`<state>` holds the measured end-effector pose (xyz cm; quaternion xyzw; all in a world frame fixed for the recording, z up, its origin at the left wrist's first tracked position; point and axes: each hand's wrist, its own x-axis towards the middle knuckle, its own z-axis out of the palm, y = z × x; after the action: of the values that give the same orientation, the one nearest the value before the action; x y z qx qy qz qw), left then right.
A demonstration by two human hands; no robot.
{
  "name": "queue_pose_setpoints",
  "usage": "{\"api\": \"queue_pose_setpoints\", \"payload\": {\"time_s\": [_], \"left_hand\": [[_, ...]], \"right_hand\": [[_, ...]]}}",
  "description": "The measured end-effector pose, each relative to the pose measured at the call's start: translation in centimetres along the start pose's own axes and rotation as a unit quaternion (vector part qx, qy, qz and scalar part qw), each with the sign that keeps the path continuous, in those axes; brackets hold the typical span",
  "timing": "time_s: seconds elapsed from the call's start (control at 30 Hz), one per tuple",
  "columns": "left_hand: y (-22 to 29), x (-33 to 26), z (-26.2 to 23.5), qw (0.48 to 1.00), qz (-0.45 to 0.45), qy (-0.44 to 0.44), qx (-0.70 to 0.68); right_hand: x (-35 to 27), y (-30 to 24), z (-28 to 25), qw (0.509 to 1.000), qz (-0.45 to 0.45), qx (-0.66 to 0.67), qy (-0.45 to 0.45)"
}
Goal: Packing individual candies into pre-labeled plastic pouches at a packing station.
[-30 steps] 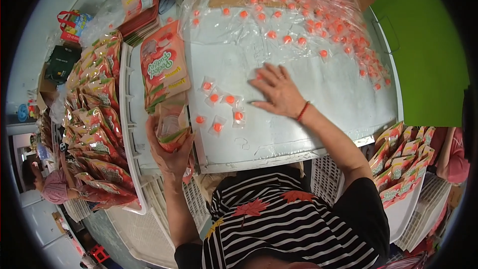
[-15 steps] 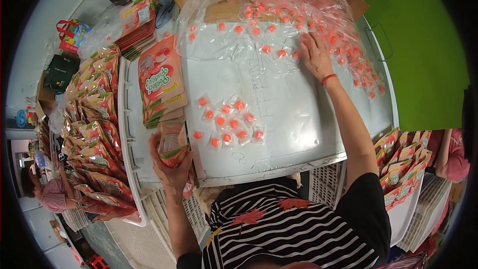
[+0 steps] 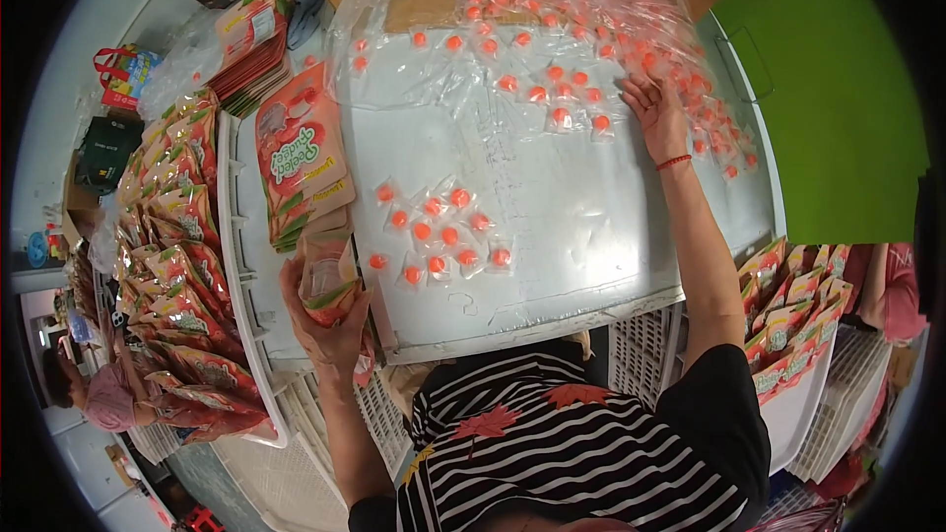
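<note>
My left hand [image 3: 330,330] is wrapped round a red and pink pouch [image 3: 328,300] at the table's left edge. A clear part of the pouch faces up; I cannot tell whether a separate plastic piece sits in it. Over the far right of the table, my right hand [image 3: 658,118] has its fingers apart and loosely bent, with nothing seen in them. It is beside a pile of clear-wrapped orange-red candies [image 3: 700,103]. Just left of its fingers lies a small cluster of candies [image 3: 562,89]. Another loose group of candies [image 3: 449,234] lies nearer, to the left.
Flat pouches [image 3: 301,143] are stacked left of the candies, with another pouch stack [image 3: 246,49] behind. A white crate [image 3: 246,305] of filled pouches stands at left. A large clear plastic bag [image 3: 512,0] covers the table's far side. At right is a tray of pouches [image 3: 793,320].
My right hand has moved right and slightly nearer, and several candies now sit clustered left of its fingers. My left hand keeps its hold on the pouch. The whole view has shifted slightly.
</note>
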<state>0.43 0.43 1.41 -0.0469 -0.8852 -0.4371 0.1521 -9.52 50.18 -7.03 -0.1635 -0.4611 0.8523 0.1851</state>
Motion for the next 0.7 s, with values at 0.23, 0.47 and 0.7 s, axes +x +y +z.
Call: {"api": "queue_pose_setpoints", "payload": {"time_s": [0.23, 0.47, 0.7], "left_hand": [[0.1, 0.1, 0.0, 1.000, 0.025, -0.010, 0.015], [-0.3, -0.1, 0.1, 0.999, 0.024, 0.013, 0.030], [1.4, 0.7, 0.3, 0.999, 0.034, 0.006, 0.012]], "right_hand": [[-6.3, 1.1, 3.3, 0.628, -0.414, -0.640, -0.156], [-6.3, -0.2, -0.9, 0.552, -0.318, -0.770, -0.039], [-2.6, 0.9, 7.2, 0.587, -0.369, -0.693, -0.199]]}}
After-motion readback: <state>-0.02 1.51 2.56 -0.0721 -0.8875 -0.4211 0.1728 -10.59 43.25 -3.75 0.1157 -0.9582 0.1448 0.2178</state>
